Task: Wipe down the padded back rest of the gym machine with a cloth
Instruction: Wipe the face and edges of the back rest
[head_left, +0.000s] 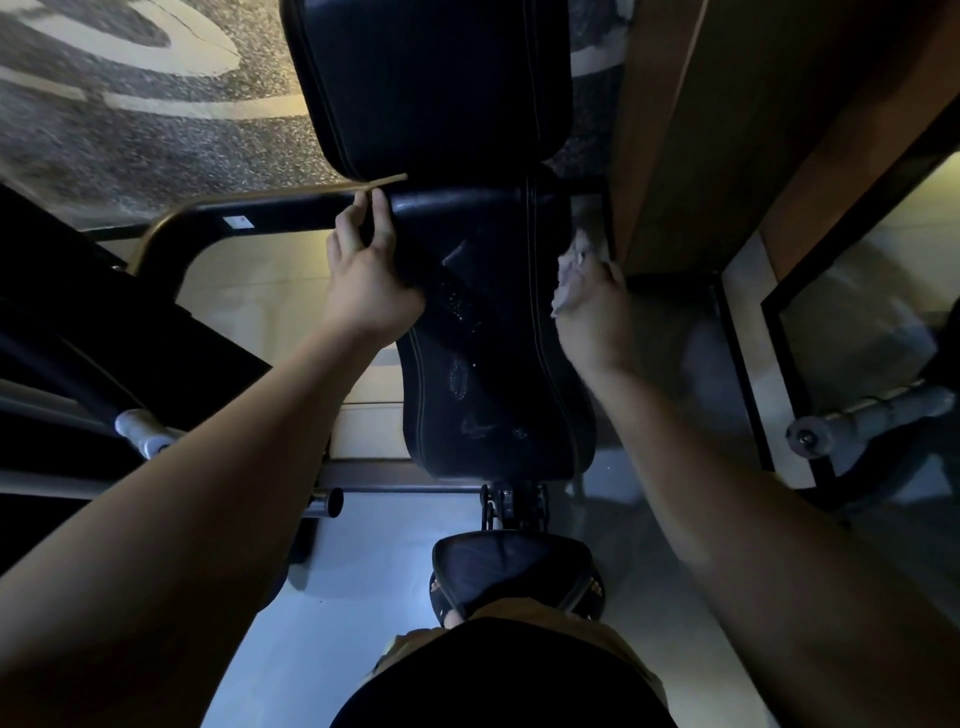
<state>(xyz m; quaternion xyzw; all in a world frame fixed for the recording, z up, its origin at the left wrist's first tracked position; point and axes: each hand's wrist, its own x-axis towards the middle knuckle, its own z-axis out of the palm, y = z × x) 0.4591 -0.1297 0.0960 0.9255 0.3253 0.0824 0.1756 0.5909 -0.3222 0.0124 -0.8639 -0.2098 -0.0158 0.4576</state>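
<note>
Head — right hand (592, 317), blurred, clutches cloth (571, 270); left hand (366, 280) grips backrest (493, 364).

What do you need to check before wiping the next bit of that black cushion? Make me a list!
1. Is the cloth held in the right hand: ok.
2. Does the left hand hold the back rest steady at its left edge: ok.
3. Is the cloth flat on the back rest: cannot tell, it sits at the right edge.
4. Is the middle clean: not ok, smears show.
5. Is there room beside the wooden panel: cannot tell.
</note>
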